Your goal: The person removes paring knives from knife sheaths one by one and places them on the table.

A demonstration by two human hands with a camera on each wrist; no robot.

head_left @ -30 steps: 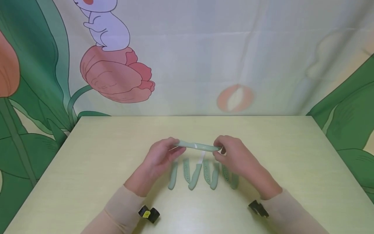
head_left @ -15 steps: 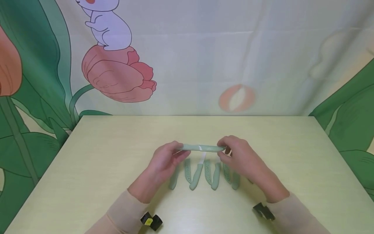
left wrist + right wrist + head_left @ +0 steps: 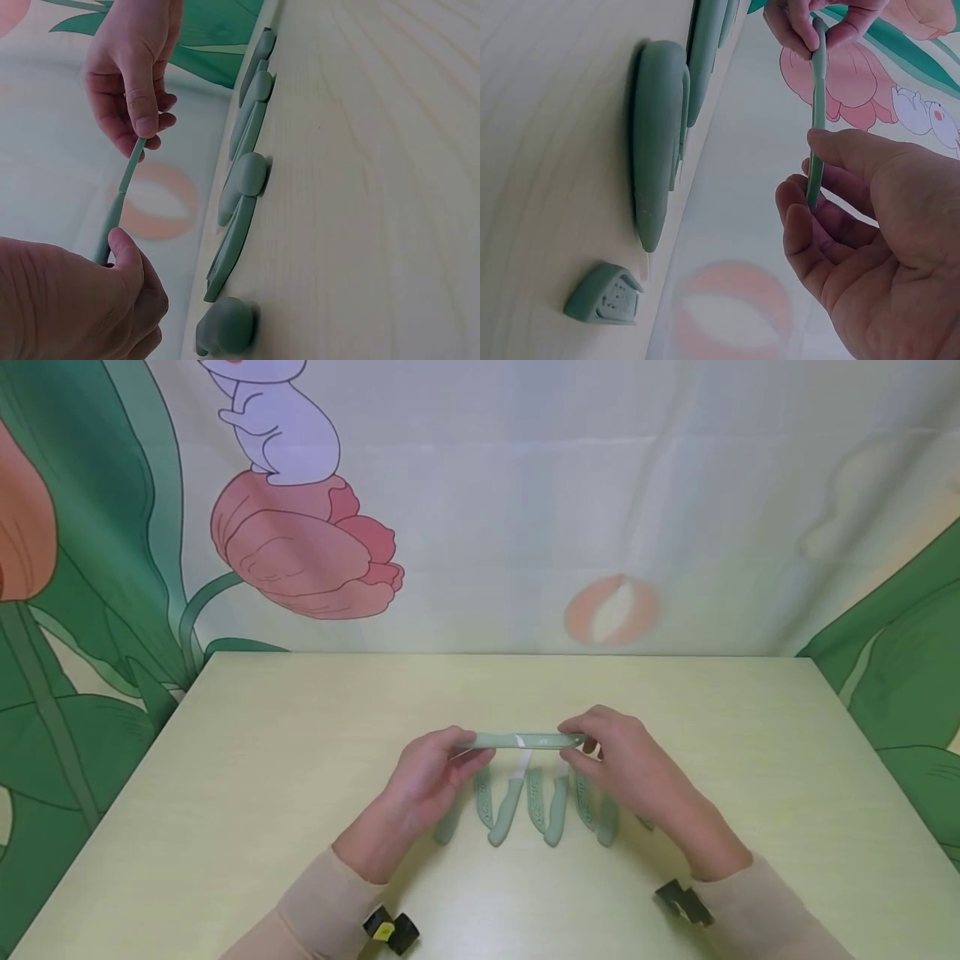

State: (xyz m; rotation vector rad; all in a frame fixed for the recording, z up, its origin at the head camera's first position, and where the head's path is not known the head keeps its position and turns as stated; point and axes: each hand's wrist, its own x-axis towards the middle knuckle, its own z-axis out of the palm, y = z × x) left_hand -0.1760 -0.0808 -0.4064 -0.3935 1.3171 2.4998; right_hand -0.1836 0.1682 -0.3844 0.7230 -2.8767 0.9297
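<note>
A knife (image 3: 491,741) with a pale green handle is held level above the table, its blade inside a matching sheath (image 3: 551,742). Only a narrow white strip of blade shows between them. My left hand (image 3: 427,777) grips the handle between thumb and fingers. At the sheath's other end, my right hand (image 3: 626,760) pinches the tip with thumb and fingertips. In the left wrist view, handle and sheath (image 3: 130,172) form nearly one line. Below the hands lie loose sheaths (image 3: 536,797) and green-handled knives (image 3: 504,818) with white blades, some partly hidden by the hands.
The row on the table alternates knives and sheaths, from a partly covered handle (image 3: 447,827) at left to a sheath (image 3: 607,294) beneath the right hand. A pale wooden table (image 3: 300,710) ends at a printed curtain (image 3: 480,527) behind.
Both hands have shifted slightly right in the head view. The held knife and sheath have turned from a slight downward slant to level. Both grips remain; the table items have not visibly been moved.
</note>
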